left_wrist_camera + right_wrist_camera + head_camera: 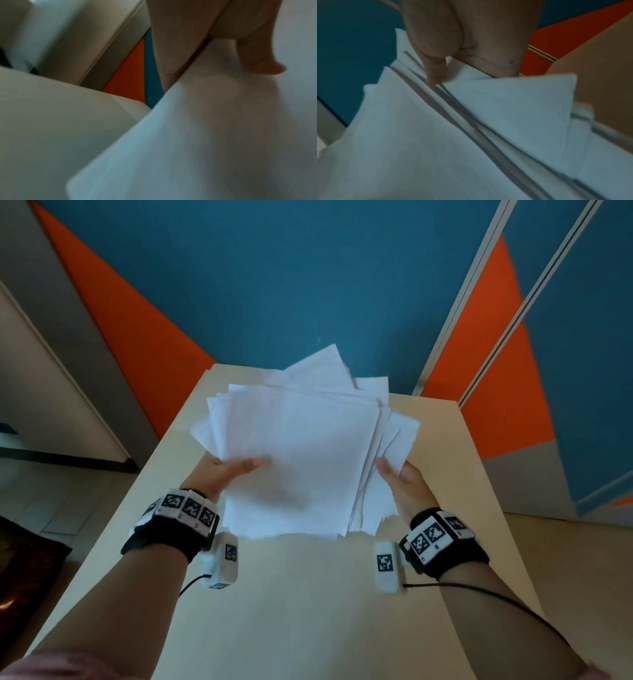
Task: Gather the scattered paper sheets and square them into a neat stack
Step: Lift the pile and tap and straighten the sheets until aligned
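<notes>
**Office or classroom-like interior**

Looks like an office or institutional room. Plain beige table [308,611] set against wall panels [274,285] painted in bold teal and orange blocks, with grey sections lower down. Pale metal framing strips [459,313] dividing the panels on the right, like a partition. Tiled floor [51,501] at left. Loose white paper sheets [301,453] fitting desk work.

Beige table [308,611], teal and orange wall panels [257,285]

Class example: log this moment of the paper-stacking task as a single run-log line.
phase: squaring | left hand: grips paper sheets | right hand: grips sheets | sheets: gathered, fanned, uneven | table: below
</notes>
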The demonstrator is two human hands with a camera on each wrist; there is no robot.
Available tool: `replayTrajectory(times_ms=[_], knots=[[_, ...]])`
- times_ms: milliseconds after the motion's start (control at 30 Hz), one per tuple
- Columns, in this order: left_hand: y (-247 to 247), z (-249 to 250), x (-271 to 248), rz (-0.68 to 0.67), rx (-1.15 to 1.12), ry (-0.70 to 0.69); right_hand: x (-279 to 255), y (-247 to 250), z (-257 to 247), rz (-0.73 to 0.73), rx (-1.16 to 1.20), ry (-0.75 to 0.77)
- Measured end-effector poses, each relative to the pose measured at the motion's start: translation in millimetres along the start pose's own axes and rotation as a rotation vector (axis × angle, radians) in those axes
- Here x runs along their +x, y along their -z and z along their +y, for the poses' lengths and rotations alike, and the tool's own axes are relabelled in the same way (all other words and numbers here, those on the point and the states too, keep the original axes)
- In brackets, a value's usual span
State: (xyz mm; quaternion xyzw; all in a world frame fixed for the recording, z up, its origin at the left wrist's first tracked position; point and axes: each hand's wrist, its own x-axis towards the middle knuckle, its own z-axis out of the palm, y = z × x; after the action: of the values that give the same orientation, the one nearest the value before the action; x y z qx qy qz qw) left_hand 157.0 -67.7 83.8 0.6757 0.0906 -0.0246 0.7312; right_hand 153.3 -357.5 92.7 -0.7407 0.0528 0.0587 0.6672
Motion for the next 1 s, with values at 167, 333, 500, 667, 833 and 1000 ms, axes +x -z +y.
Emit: replayTrajectory(times_ms=[167,333,500,667,833,1000], knots=[[-5,-19,-1,0.034,0.026,0.144,2,1,16,-0.029,0.034,-0.027],[-13,-10,-3,0.082,0.004,0.123,-4,-4,7,0.108,0.034,0.007],[-3,-17,1,0.105,0.042,0.227,3,8,3,0.101,-0.076,0.059],[-3,-72,-3,0.114,0.287,0.489,9,7,62,0.073,-0.338,-0.198],[4,-114,-17,0.151,0.394,0.607,-4,6,106,0.059,-0.758,-0.332],[13,-133,-13,0.196,0.282,0.605,-21,10,126,0.116,-0.820,-0.294]])
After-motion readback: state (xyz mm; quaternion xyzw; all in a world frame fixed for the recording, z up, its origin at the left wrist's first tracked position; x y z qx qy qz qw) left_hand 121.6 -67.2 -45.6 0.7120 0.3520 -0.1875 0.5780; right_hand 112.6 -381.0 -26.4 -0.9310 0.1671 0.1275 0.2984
